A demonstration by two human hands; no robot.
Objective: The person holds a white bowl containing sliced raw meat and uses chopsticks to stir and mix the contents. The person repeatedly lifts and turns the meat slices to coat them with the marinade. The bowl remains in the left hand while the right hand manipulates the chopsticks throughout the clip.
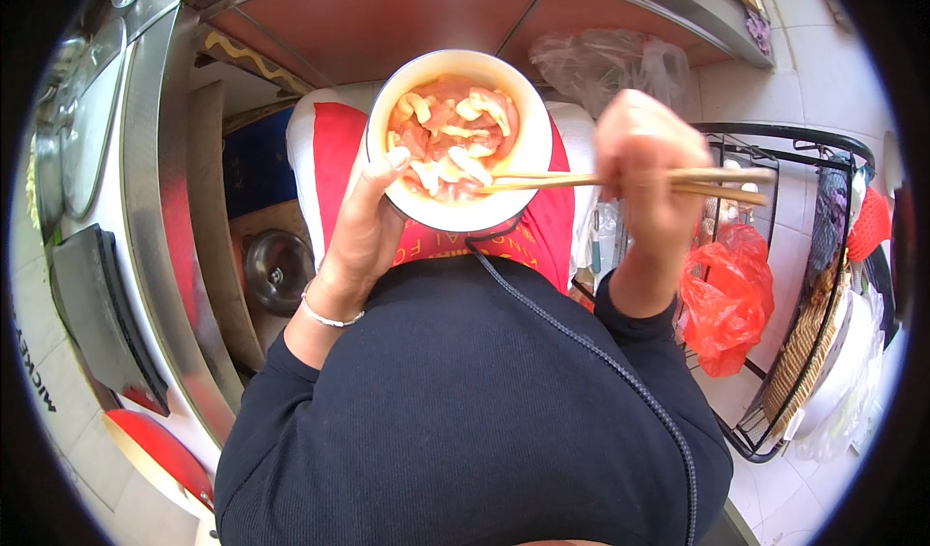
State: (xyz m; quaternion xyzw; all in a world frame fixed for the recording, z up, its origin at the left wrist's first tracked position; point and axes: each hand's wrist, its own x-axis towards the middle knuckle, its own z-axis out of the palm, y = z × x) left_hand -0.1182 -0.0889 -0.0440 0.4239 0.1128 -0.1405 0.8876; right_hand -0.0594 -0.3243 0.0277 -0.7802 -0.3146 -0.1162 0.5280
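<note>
My left hand (369, 215) grips a white bowl (532, 139) by its near left side, thumb over the rim. Inside the bowl lie pieces of raw meat (450, 128), some pink and some pale, wet with an orange-tinted liquid. My right hand (650, 157), blurred, is closed around a pair of wooden chopsticks (556, 181). Their tips reach over the bowl's right rim and touch the meat; the thick ends stick out to the right of my fist. Beneath the bowl, a red apron (338, 153) with yellow writing covers my lap.
To the right stands a black wire rack (785, 133) with a red plastic bag (730, 299) hanging at it. A clear plastic bag (610, 59) lies by the red cabinet doors (392, 15). On the left, a counter's metal edge (156, 219) runs past a dark pot lid (280, 271).
</note>
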